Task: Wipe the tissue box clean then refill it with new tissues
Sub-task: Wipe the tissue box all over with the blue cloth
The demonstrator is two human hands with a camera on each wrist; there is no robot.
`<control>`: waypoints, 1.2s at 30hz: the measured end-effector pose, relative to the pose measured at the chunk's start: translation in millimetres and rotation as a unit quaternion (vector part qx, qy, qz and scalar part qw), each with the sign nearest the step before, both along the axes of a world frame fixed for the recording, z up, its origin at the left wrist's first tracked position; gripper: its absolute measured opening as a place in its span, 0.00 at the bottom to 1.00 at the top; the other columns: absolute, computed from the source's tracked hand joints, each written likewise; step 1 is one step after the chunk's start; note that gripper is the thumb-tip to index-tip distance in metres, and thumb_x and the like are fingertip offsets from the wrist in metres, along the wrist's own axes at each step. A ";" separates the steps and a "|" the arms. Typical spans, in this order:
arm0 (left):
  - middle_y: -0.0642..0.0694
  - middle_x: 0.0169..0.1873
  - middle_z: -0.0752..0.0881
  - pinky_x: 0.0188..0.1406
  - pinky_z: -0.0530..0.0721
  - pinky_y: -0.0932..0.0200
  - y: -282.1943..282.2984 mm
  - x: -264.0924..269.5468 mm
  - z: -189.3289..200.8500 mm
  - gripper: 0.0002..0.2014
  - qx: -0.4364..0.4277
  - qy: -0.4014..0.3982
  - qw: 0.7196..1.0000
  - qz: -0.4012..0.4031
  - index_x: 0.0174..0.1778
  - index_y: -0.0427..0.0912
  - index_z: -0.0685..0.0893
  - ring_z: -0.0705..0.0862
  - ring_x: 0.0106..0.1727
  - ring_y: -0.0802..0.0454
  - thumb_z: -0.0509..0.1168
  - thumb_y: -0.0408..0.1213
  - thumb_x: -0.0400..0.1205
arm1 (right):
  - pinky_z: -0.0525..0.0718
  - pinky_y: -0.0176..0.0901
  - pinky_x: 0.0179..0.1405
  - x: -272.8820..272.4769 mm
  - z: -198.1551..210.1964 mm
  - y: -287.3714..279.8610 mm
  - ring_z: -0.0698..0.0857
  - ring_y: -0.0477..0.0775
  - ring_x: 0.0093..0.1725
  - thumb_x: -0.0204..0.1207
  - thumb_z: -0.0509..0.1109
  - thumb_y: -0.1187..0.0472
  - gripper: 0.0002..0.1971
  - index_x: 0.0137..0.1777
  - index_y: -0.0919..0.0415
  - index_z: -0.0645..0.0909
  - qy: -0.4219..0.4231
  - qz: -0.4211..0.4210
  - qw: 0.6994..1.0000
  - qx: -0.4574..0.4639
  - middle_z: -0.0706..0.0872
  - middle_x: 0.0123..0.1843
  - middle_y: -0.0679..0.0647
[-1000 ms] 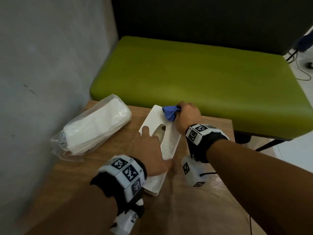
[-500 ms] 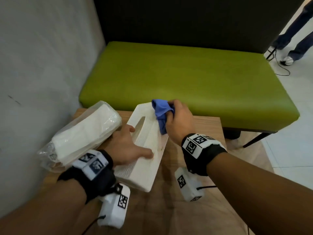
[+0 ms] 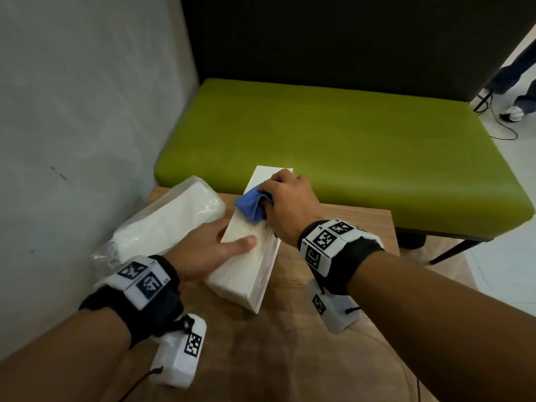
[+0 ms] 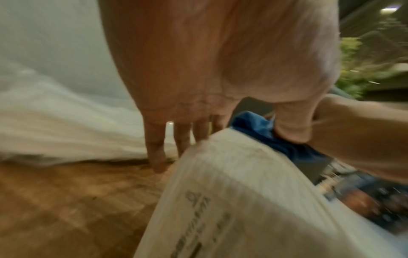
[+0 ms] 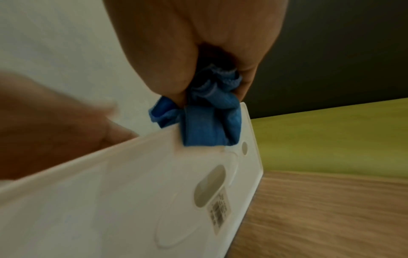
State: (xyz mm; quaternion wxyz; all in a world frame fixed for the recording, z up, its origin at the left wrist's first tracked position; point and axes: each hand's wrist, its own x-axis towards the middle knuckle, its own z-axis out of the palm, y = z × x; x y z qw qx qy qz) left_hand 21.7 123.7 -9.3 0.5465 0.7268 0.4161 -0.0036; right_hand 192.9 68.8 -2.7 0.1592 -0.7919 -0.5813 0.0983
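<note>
The white tissue box (image 3: pixel 246 271) stands tipped on a long side on the wooden table (image 3: pixel 319 329), its underside with a barcode sticker (image 5: pixel 220 209) facing right. My left hand (image 3: pixel 214 242) clasps it, thumb across the upper face and fingers (image 4: pixel 156 153) straight down the left face. My right hand (image 3: pixel 287 201) grips a bunched blue cloth (image 3: pixel 251 207) and presses it on the box's upper face near the far end. The cloth (image 5: pixel 209 125) also hangs over the underside's top edge. A clear-wrapped pack of new tissues (image 3: pixel 171 224) lies just left of the box.
A grey wall (image 3: pixel 72 126) runs close along the table's left side. A green bench seat (image 3: pixel 348 146) with a dark back stands right behind the table. A person's legs (image 3: pixel 513 82) and a floor cable (image 3: pixel 504 129) are at the far right.
The box has gone from lying flat, slot up, to standing on its long side. My left hand shifted from pressing on top to clasping it. My right hand keeps the cloth on the box's far end.
</note>
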 end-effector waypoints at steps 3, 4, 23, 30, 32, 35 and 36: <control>0.50 0.77 0.71 0.74 0.74 0.47 -17.2 5.2 3.8 0.62 0.121 0.147 0.979 -0.068 0.82 0.53 0.57 0.71 0.78 0.48 0.74 0.75 0.55 | 0.75 0.54 0.61 -2.8 -0.5 4.9 0.76 0.68 0.60 0.83 0.61 0.59 0.15 0.65 0.57 0.83 -0.007 -0.022 1.000 -0.008 0.80 0.67 0.58; 0.46 0.80 0.64 0.76 0.73 0.44 -22.3 6.5 2.9 0.69 0.145 0.202 0.966 -0.074 0.84 0.52 0.51 0.67 0.80 0.45 0.74 0.76 0.51 | 0.75 0.53 0.61 -3.2 -0.4 7.4 0.77 0.68 0.59 0.82 0.61 0.59 0.15 0.64 0.57 0.83 -0.013 -0.024 1.000 -0.013 0.80 0.66 0.59; 0.48 0.50 0.83 0.49 0.78 0.55 -7.6 -16.5 -20.8 0.34 0.194 0.128 0.971 0.058 0.60 0.45 0.76 0.84 0.56 0.42 0.81 0.46 0.61 | 0.75 0.54 0.57 -42.7 -3.0 -7.9 0.80 0.66 0.53 0.77 0.67 0.56 0.12 0.56 0.55 0.89 -0.008 0.109 0.994 0.005 0.85 0.55 0.59; 0.45 0.60 0.84 0.57 0.80 0.55 -8.6 -21.1 -16.7 0.42 0.195 0.124 0.971 0.062 0.72 0.44 0.74 0.82 0.62 0.44 0.83 0.44 0.62 | 0.80 0.57 0.52 6.3 -9.3 -18.7 0.83 0.69 0.47 0.78 0.64 0.53 0.13 0.51 0.57 0.89 -0.046 0.004 0.998 0.033 0.87 0.52 0.62; 0.45 0.62 0.84 0.60 0.82 0.53 -7.4 -19.9 -15.3 0.43 0.197 0.120 0.972 0.050 0.72 0.44 0.73 0.82 0.62 0.45 0.83 0.45 0.62 | 0.76 0.54 0.56 30.3 -1.3 -17.3 0.83 0.68 0.52 0.81 0.62 0.52 0.15 0.53 0.57 0.88 -0.067 -0.084 0.994 0.006 0.86 0.54 0.63; 0.45 0.62 0.84 0.61 0.82 0.52 -6.9 -16.9 -13.7 0.42 0.195 0.114 0.973 0.047 0.72 0.43 0.74 0.82 0.62 0.45 0.83 0.44 0.62 | 0.72 0.55 0.60 19.4 8.2 -17.1 0.79 0.63 0.57 0.82 0.55 0.43 0.23 0.53 0.57 0.87 -0.071 -0.079 0.994 -0.026 0.85 0.52 0.60; 0.45 0.62 0.84 0.61 0.82 0.52 -7.1 -16.6 -13.4 0.41 0.195 0.112 0.973 0.050 0.72 0.43 0.75 0.82 0.63 0.44 0.83 0.44 0.62 | 0.73 0.56 0.61 5.7 9.3 -17.2 0.78 0.63 0.58 0.81 0.50 0.39 0.28 0.52 0.55 0.87 -0.051 -0.060 0.996 -0.031 0.84 0.52 0.59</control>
